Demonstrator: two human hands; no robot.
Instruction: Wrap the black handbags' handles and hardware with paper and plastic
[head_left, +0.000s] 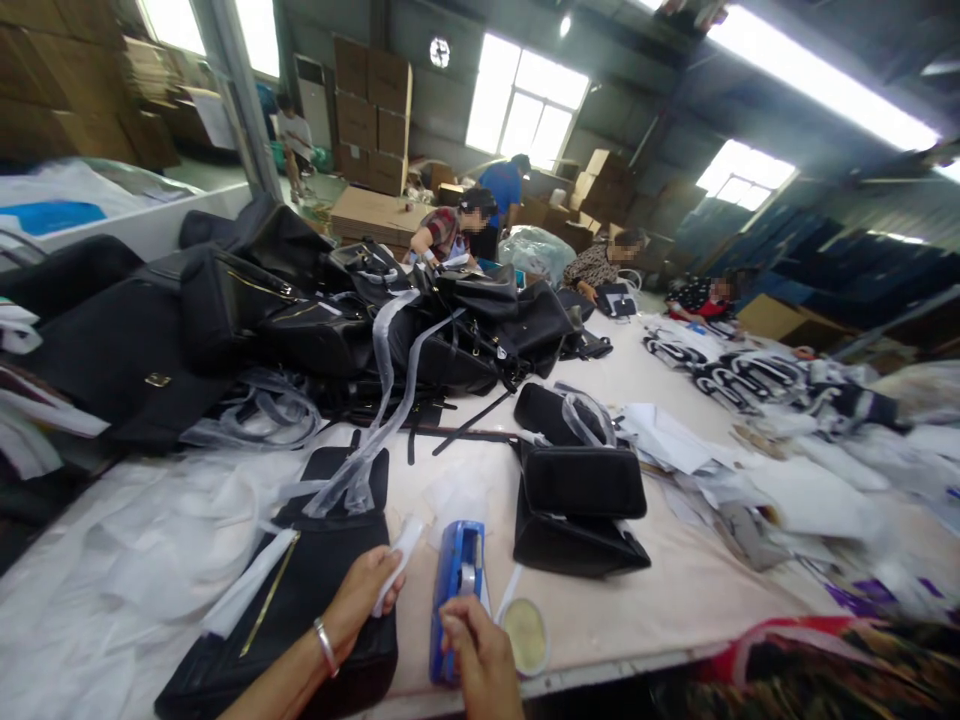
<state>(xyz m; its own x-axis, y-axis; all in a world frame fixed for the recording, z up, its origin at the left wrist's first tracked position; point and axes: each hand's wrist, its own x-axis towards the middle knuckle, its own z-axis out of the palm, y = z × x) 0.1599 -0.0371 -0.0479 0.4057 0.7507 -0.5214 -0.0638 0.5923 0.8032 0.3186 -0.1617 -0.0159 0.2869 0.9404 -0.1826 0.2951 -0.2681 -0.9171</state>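
My left hand point(364, 595) rests on a flat black bag piece point(300, 600) and pinches a small white strip point(399, 558). A bracelet circles its wrist. My right hand point(476, 655) is closed on the near end of a blue tape dispenser point(455, 580) that lies on the table between the two hands. A roll of clear tape point(525, 635) lies just right of the dispenser. A gold zipper line point(268, 600) runs across the black piece under my left forearm.
A heap of black handbags point(315, 310) fills the table's left and middle. A folded black bag point(577, 510) stands right of the dispenser. White paper and plastic wrap point(127, 560) cover the left; printed items point(757, 375) lie right. Other people point(457, 225) work at the far end.
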